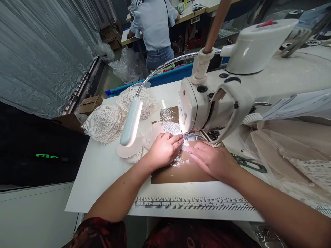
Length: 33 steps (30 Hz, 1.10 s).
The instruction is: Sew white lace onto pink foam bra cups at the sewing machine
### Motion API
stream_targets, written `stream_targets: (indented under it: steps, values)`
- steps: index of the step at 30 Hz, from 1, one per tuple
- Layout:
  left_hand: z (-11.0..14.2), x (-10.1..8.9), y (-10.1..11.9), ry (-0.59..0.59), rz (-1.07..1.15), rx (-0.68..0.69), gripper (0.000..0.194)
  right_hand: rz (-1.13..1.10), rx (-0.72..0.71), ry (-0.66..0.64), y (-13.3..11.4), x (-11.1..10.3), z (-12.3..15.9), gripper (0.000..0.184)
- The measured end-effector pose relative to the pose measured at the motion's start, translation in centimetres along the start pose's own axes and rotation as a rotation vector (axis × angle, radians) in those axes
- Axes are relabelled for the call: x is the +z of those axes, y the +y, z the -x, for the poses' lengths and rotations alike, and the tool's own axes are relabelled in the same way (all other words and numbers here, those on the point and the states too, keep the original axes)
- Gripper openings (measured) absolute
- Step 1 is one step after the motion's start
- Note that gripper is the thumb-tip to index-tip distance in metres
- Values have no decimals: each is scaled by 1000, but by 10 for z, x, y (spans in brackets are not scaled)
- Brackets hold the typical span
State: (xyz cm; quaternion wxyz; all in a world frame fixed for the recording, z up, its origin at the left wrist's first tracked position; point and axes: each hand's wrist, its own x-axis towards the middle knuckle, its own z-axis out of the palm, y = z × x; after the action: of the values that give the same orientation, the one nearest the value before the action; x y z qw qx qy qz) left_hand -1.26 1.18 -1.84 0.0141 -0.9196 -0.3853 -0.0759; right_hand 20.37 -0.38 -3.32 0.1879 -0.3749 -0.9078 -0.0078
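A white lace piece (169, 127) with beige backing lies under the needle end of a white sewing machine (190, 108). My left hand (167, 148) presses on it just left of the needle, fingers bent and held together. On the right, my right hand (213, 158) pinches the near edge of the lace between thumb and fingers, close to the presser foot. Its outer fingers rest by the machine bed. Both fingertips nearly meet in the lamp's bright spot. The needle tip is hard to make out in the glare.
Stacked lace cups (106, 122) lie at the table's far left, near a flexible-neck lamp (131, 122). A brown plate (165, 175) covers the bed, and a ruler strip (191, 204) runs along the front edge. Beige fabric (284, 148) is heaped right. A person (156, 29) sits beyond.
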Motion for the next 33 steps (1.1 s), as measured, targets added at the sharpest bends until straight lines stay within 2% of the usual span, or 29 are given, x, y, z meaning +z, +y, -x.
stream_targets:
  steps: [7, 17, 26, 30, 33]
  values:
    - [-2, 6, -8, 38, 41, -49, 38, 11, 71, -37, -3, 1, -6, 35]
    - [-3, 10, -13, 91, 112, -145, 37, 1, 101, -54, -1, 4, -6, 32]
    - [1, 8, -10, 166, 116, -219, 41, 33, 62, -21, 1, 6, -6, 34]
    - [3, 11, -10, 234, 110, -250, 40, 27, 63, -59, 2, 7, -6, 36]
    - [6, 13, -13, 259, 132, -266, 32, -3, 56, -97, 1, 3, -7, 37]
